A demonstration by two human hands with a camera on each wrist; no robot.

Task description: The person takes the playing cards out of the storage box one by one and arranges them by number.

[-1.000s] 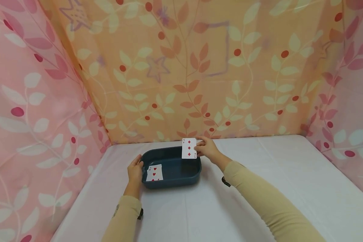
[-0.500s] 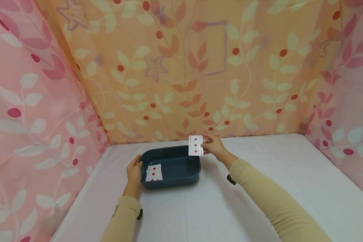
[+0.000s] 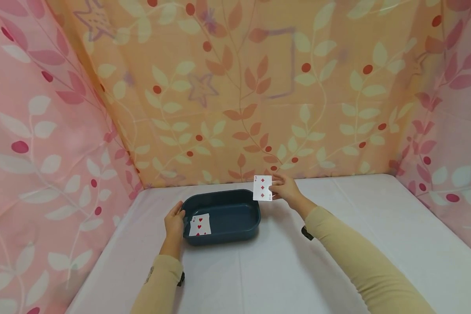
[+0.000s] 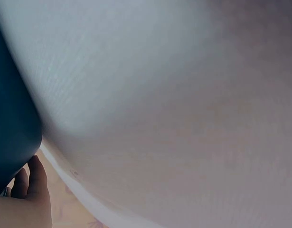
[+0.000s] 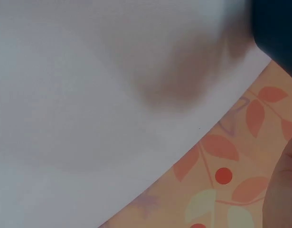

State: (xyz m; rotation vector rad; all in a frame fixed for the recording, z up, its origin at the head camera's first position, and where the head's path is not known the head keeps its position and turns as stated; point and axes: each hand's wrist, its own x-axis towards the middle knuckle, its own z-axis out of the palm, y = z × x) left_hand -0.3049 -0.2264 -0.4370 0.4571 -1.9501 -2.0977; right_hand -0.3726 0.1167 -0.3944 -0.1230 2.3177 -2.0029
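My right hand (image 3: 289,192) pinches a playing card (image 3: 259,194), the three of diamonds, by its right edge. The card is held up face toward me, just beyond the right end of a dark blue rectangular tub (image 3: 235,218). My left hand (image 3: 174,226) grips the tub's left end, thumb at the rim. In the left wrist view, curled fingers (image 4: 37,178) touch the tub wall (image 4: 13,109). Several overlapping cards (image 3: 205,224) lie face up inside the tub at its left, a heart card on top. Only a sliver of the right hand (image 5: 283,194) shows in the right wrist view.
A white cloth (image 3: 337,244) covers the table. An orange leaf-patterned curtain (image 3: 329,131) hangs along the back edge, with pink patterned curtains (image 3: 63,174) at both sides. Dark straps (image 3: 307,233) sit at both wrists.
My right hand has carried the three of diamonds to the right, from above the tub's right part to beyond its rim. The left hand and the tub stay in place.
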